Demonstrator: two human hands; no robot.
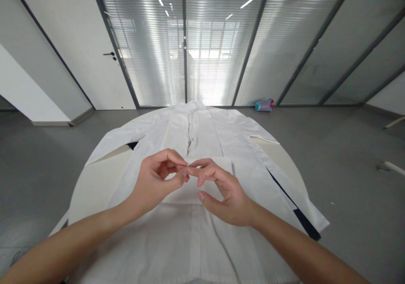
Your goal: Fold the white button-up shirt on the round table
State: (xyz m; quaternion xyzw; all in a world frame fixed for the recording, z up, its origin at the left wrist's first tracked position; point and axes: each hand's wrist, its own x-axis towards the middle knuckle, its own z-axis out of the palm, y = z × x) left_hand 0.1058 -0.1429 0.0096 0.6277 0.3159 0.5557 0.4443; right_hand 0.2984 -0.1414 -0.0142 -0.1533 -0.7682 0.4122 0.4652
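Observation:
A white long-sleeved garment (202, 138) lies spread over a round pale table (91, 187), its collar at the far edge and its sleeves out to both sides. Above its middle, my left hand (163, 174) is closed in a pinch, thumb and fingers meeting at a fingertip of my right hand (221, 191). The fingers of my right hand are apart and its thumb points left, with nothing visible in its grasp. Both hands appear raised off the cloth. Whether something tiny sits between the touching fingertips, I cannot make out.
Dark patches (306, 225) show beside the right sleeve and near the left one. On the grey floor (341, 161) by the glass wall (209, 43) lies a blue and red patterned object (264, 105). A white door (79, 43) is at the left, and pale furniture legs (394, 166) are at the right.

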